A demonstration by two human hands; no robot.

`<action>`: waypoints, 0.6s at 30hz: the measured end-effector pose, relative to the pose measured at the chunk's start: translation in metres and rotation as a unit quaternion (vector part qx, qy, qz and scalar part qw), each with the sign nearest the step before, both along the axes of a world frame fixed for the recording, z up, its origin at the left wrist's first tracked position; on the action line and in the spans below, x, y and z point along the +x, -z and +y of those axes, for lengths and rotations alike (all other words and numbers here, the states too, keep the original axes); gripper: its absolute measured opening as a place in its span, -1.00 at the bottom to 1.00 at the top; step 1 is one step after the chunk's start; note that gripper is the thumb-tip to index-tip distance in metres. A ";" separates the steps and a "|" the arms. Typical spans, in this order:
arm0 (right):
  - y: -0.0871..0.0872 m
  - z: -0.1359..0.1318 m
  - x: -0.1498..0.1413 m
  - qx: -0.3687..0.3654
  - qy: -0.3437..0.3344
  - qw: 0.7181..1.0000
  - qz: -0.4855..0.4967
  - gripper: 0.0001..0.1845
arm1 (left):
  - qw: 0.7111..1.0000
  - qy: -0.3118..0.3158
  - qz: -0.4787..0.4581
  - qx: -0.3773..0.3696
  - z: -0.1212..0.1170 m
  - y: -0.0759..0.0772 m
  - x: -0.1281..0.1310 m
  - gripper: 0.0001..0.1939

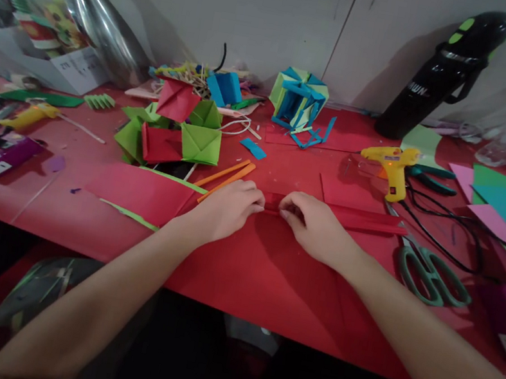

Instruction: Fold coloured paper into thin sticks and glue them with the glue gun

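My left hand (pixel 236 207) and my right hand (pixel 310 220) are close together above the table's front part. Between their pinched fingertips is a narrow folded strip of red paper (pixel 273 202), each hand closed on it. A long folded red piece (pixel 369 222) extends to the right behind my right hand; whether it joins the strip is hard to tell. Left of my left hand lie a red paper sheet (pixel 139 192) with green edging and two orange paper strips (pixel 228 178). Green-handled scissors (pixel 433 277) rest right of my right forearm.
Folded red and green paper boxes (pixel 178 137) stand at back left, a blue and green paper model (pixel 298 99) at back centre. A yellow glue gun (pixel 392 165) with its cord lies right. Behind stand a black bottle (pixel 441 79) and a silver jug (pixel 103 26).
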State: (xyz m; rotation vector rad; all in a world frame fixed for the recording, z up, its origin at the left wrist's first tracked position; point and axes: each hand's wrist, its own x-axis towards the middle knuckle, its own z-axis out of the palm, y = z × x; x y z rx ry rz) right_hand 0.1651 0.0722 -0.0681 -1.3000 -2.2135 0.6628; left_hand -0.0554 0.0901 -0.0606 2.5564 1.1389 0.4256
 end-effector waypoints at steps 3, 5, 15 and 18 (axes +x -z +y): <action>0.002 0.001 0.000 -0.001 0.001 1.000 0.011 -0.88 | 1.000 -0.015 -0.004 -0.011 0.002 0.003 0.001 -0.80; 0.003 0.002 0.001 0.005 0.000 1.000 -0.007 -0.88 | 1.000 -0.025 -0.002 -0.016 0.002 0.004 0.002 -0.81; 0.002 0.009 0.005 0.016 0.010 0.998 -0.058 -0.91 | 0.994 -0.076 -0.065 -0.054 -0.001 0.003 0.003 -0.94; 0.004 0.012 0.006 -0.017 0.025 0.999 -0.037 -0.96 | 0.997 -0.054 -0.051 -0.026 0.000 0.002 0.001 -0.91</action>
